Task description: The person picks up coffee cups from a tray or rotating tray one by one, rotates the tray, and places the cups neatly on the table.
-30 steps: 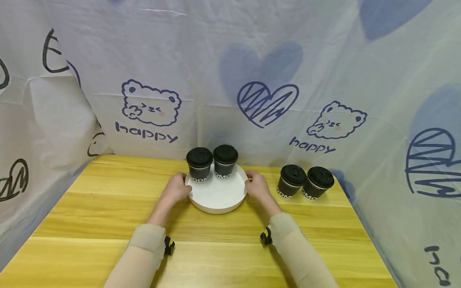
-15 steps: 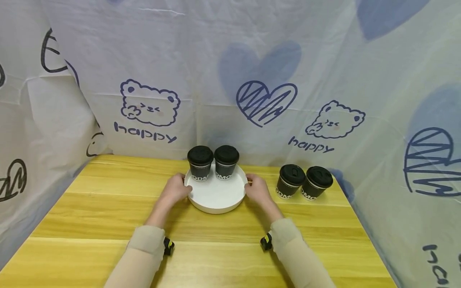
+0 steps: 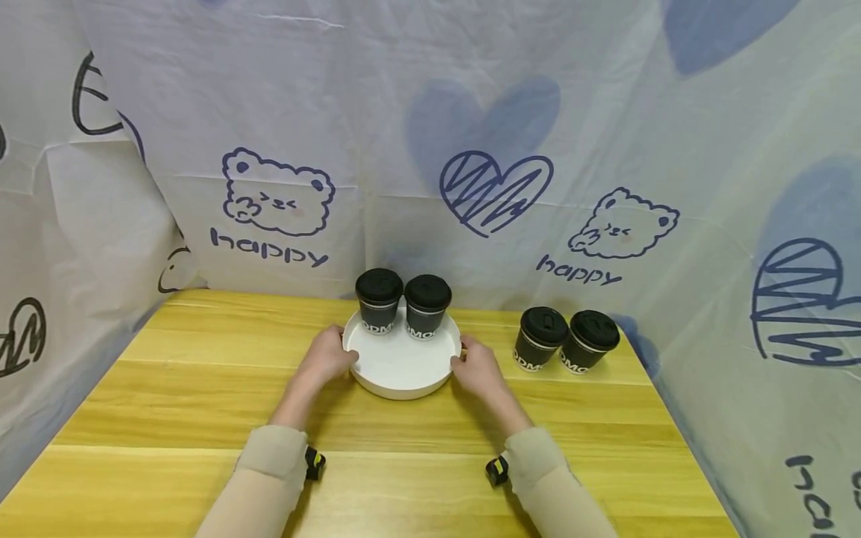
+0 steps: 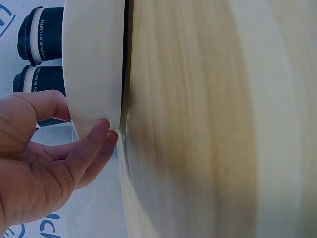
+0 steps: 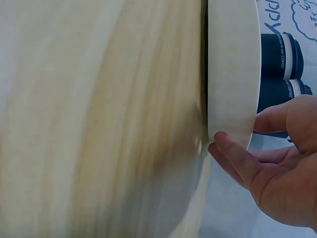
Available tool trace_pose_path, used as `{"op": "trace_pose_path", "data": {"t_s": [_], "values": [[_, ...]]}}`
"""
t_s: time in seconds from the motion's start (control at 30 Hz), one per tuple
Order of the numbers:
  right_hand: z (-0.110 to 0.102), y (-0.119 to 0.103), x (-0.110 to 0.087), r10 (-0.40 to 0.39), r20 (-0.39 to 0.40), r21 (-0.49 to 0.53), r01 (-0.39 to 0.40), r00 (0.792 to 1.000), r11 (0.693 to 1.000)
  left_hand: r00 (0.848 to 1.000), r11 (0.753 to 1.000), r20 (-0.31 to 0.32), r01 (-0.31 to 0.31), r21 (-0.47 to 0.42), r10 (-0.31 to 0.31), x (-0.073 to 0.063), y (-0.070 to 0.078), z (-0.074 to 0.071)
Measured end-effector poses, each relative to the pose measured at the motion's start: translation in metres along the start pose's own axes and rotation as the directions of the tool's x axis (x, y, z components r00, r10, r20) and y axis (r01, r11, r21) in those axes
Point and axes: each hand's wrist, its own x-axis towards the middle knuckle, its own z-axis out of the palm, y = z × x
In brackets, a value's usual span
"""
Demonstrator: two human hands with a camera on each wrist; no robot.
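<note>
Nearest the wearer, a left sleeve (image 3: 258, 478) and a right sleeve (image 3: 557, 486), both pale beige, extend forward over the wood-grain table (image 3: 403, 489). A black device with a yellow mark shows at each wrist: left device (image 3: 314, 464), right device (image 3: 497, 471).

Ahead, the left hand (image 3: 327, 357) pinches the left side of the round white tray (image 3: 403, 368), thumb at the rim, fingertips against the outer wall near its lower edge. The right hand (image 3: 479, 368) grips the opposite side in the same way. The tray is at mid-table, toward the far edge; a dark line runs beneath its wall, and whether it is raised cannot be told.

On the tray's far half, two lidded dark cups, left cup (image 3: 379, 305) and right cup (image 3: 427, 310), stand upright, side by side.

To the right, well apart from the tray, two similar cups, inner cup (image 3: 539, 340) and outer cup (image 3: 589, 342), stand on the table close together; contact between them cannot be confirmed.

Behind the table hangs a white sheet (image 3: 390, 112) printed with blue hearts, bears and "happy".
</note>
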Motion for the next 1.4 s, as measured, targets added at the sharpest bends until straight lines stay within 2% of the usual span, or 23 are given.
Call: {"op": "trace_pose_path", "data": {"t_s": [0.13,0.33,0.63,0.93,1.17,1.4], "values": [[0.0,-0.001,-0.001,0.017,-0.001,0.008,-0.017,1.0,1.0,1.0,1.0,-0.003,-0.009,0.004,0.009,0.0,0.001,-0.001],[0.001,0.006,0.005,0.065,-0.029,0.105,-0.062,0.997,0.993,1.0,1.0,0.012,-0.011,-0.002,0.011,0.001,0.001,-0.001],[-0.001,0.012,0.019,0.042,-0.03,0.162,-0.037,0.999,0.986,1.0,1.0,0.019,-0.004,0.013,0.004,0.004,0.0,-0.001],[0.001,0.012,0.026,0.028,-0.031,0.094,-0.025,0.999,0.995,0.999,0.997,0.021,-0.035,0.066,0.033,0.013,0.004,-0.002],[0.002,0.012,0.026,0.016,-0.032,0.105,-0.013,0.999,0.994,1.0,0.996,0.024,-0.017,0.088,0.015,0.02,0.008,-0.006],[0.004,0.013,0.023,0.018,-0.032,0.106,-0.014,0.999,0.994,1.0,0.998,0.031,-0.002,0.069,0.0,0.017,0.007,-0.006]]}}
